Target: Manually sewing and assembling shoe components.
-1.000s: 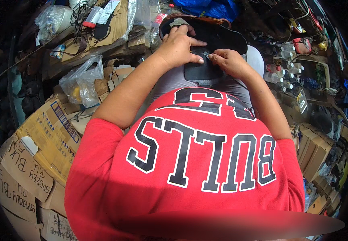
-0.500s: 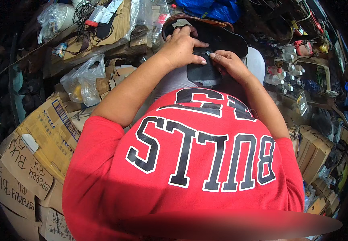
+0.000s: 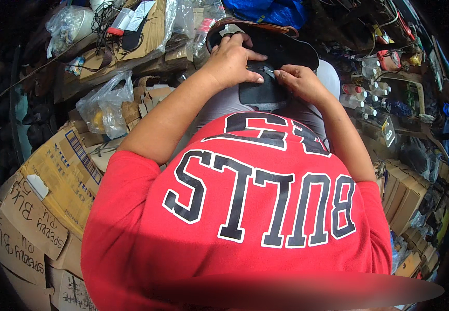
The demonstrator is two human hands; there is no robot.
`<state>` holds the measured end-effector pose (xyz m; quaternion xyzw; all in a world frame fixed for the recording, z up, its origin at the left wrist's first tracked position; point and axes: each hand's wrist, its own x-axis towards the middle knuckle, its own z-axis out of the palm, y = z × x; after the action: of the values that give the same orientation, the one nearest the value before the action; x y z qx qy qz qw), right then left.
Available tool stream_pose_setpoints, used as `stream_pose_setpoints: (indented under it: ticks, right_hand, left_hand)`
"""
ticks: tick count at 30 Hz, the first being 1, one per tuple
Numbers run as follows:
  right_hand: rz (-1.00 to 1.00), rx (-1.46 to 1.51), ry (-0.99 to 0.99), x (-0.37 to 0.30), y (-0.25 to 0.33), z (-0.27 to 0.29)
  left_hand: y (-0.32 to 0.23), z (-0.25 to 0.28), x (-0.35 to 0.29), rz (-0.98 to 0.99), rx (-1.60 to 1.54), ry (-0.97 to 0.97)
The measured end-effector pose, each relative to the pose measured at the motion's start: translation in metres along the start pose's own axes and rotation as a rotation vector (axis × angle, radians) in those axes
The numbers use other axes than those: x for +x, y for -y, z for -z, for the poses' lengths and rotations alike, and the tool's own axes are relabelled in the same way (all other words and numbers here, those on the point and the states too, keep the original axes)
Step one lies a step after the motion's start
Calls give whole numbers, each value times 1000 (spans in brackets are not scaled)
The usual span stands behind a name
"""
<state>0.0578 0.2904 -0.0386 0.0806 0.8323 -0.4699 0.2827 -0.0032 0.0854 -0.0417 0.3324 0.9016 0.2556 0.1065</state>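
A curved black piece [image 3: 297, 49] with a brown rim, its kind not plain to me, rests over my lap at the top middle. My left hand [image 3: 232, 59] lies on its near side, thumb and index finger stretched apart and the other fingers partly bent. From the right, my right hand [image 3: 299, 82] pinches a small, thin silvery blade-like piece [image 3: 270, 73] between thumb and fingers, its tip pointing toward the left hand. Beneath both hands, a flat black pad [image 3: 260, 96] lies on my grey-clad thighs.
Cardboard boxes [image 3: 53, 181] are stacked at the left, near a clear plastic bag [image 3: 107, 106]. Several small bottles [image 3: 372, 93] stand to the right, with more cardboard [image 3: 403, 194] below them. A blue plastic sheet [image 3: 271, 10] lies beyond the black piece.
My right hand has shifted slightly right and away from the left hand, showing more of the silvery piece. The left hand keeps almost the same place on the black piece.
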Motion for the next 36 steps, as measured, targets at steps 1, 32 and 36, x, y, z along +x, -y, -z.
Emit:
stream_pose_setpoints:
  ticks: [1,32,36]
  right_hand:
    - [11,8,-3,1,0,-2]
    - [124,430,-5,3,-16,-16]
    - [163,513,-21,6,-17,-14]
  left_hand:
    - [0,0,0,4,4,4]
    - [3,-5,4,-5,-34,-11]
    - [4,-4,2,-3,-28,10]
